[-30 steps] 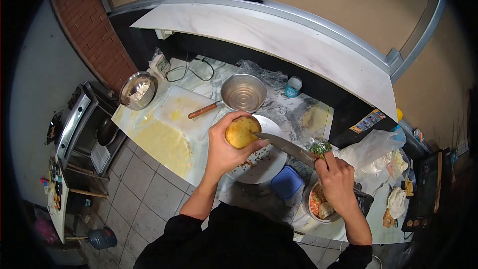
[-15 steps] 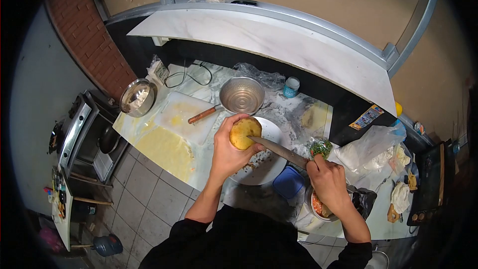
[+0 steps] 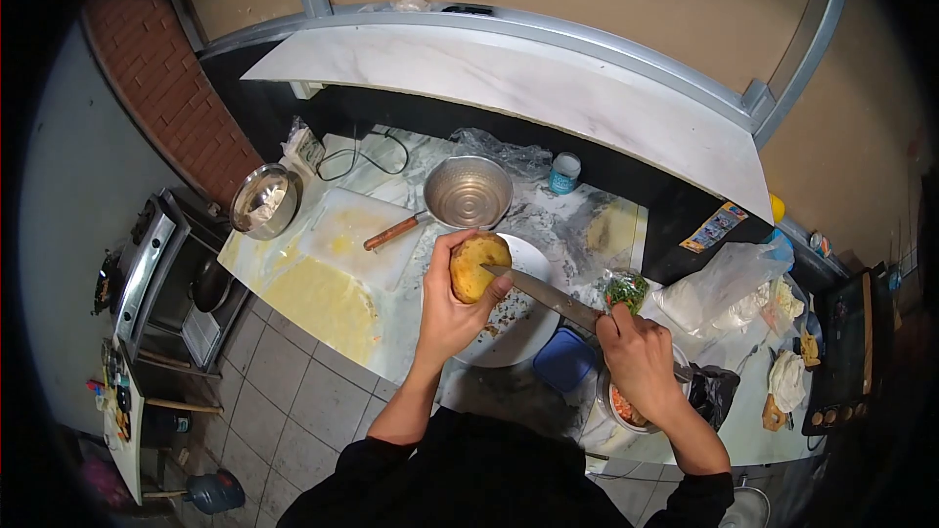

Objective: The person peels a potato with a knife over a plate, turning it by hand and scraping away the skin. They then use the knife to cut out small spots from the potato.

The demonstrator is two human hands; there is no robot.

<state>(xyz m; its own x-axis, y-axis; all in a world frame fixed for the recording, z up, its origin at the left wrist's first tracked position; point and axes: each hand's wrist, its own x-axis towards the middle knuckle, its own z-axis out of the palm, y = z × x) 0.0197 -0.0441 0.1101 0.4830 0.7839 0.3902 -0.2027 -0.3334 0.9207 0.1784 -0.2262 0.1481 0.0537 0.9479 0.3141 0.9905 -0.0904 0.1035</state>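
A yellow-brown, partly peeled potato-like piece (image 3: 475,269) is gripped in my left hand (image 3: 450,318), above the left part of a white plate (image 3: 525,332). Dark peel scraps lie on the plate. My right hand (image 3: 641,360) is wrapped round the handle end of a large knife (image 3: 553,297). The blade points left and its tip touches the face of the yellow piece, near my left thumb. Beneath my right hand is a bowl with orange bits (image 3: 626,407), partly hidden by the hand.
A metal pan (image 3: 469,193) with a wooden handle stands behind the plate, beside a white cutting board (image 3: 357,235). A blue lid (image 3: 564,359), bagged greens (image 3: 623,290), a jar (image 3: 564,174) and plastic bags (image 3: 724,293) lie to the right. A steel bowl (image 3: 265,201) stands far left.
The camera view has shifted slightly. The yellow piece is turned a little in my left hand, and the knife tip still rests against it.
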